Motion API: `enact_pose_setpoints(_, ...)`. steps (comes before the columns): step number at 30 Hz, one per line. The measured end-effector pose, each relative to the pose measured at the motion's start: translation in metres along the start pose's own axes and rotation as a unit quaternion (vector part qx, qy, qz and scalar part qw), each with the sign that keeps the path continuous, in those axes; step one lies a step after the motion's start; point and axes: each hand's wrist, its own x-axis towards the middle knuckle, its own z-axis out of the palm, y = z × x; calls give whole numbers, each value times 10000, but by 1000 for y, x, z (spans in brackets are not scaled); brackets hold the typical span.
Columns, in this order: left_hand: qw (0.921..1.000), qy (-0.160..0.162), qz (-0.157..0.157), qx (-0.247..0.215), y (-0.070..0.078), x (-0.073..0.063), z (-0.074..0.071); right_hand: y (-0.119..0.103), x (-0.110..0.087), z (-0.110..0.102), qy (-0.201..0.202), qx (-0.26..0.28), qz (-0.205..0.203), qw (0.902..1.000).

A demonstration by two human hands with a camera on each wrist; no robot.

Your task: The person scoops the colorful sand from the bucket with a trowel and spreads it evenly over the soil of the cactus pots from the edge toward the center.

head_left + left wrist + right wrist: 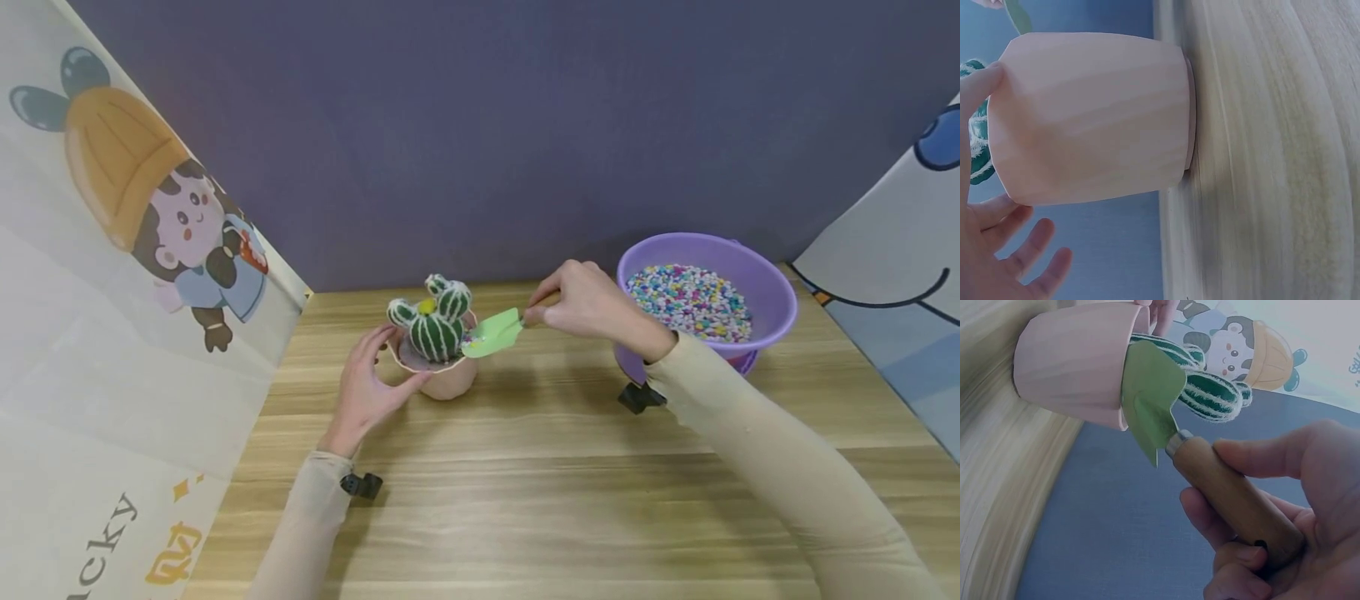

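A pink flower pot [450,382] stands on the wooden table, holding a green knitted cactus [437,335] with white ribs and a yellow flower. My left hand [372,385] holds the pot by its rim, thumb at the near side and fingertips at the far side; two of its fingers [1035,244] stick out free. In my right hand [581,302] is a small trowel, gripped by its wooden handle [1235,500]. The trowel's green blade [493,332] reaches the pot's right rim, tip beside the cactus, with a few coloured beads at the tip.
A purple basin [772,304] at the right holds many small multicoloured beads [690,302]; my right forearm passes in front of it. A dark blue wall [480,150] rises behind the table. Printed cartoon panels stand at the left and right.
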Motion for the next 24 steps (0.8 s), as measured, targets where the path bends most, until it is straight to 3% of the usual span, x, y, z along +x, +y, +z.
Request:
enact_pose_setpoints(17,9980,314,-113,540,16,-6,1,-1,0,1,-120,4,-21,9999)
enact_pose_setpoints(20,9985,135,-43,533,15,-3,-3,-1,0,1,-127,25,-39,9999)
enact_pose_setpoints(24,9979,-509,74,406,10,4,-8,0,-2,1,-165,65,-26,9998)
